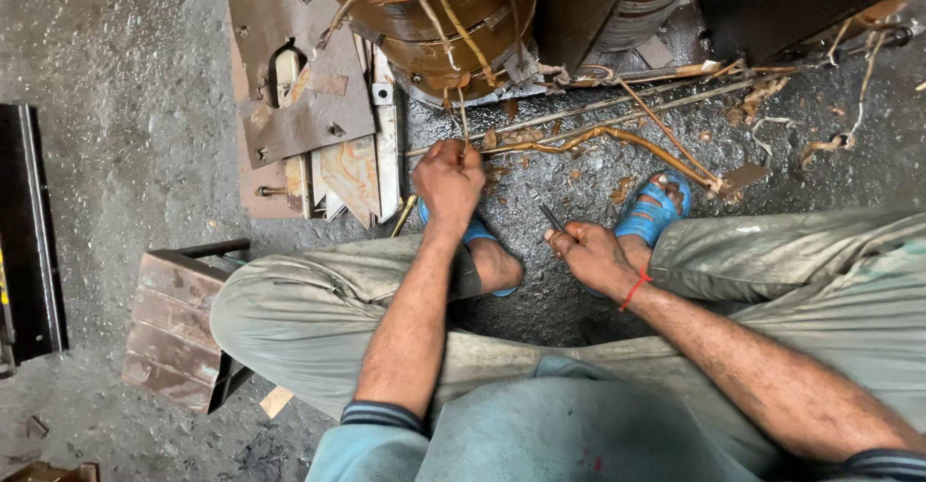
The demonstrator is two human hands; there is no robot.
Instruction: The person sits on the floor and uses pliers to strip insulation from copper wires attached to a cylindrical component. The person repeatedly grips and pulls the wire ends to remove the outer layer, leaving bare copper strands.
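1. Left hand, centre of frame: fist closed round a thin wire that runs up to the coil at top centre.
2. Right hand, right of centre: fingers curled round a small dark tool, tip pointing upper left.
3. Blue sandals, under the hands, on the dark floor.
4. Metal plates, upper left.
5. Wooden stool, lower left, beside the knee.

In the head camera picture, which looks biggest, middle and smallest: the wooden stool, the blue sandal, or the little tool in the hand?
1. Wooden stool, largest.
2. Blue sandal, middle.
3. Thin metal tool in the right hand, smallest.
All sit near floor level, so the ranking seems fair.
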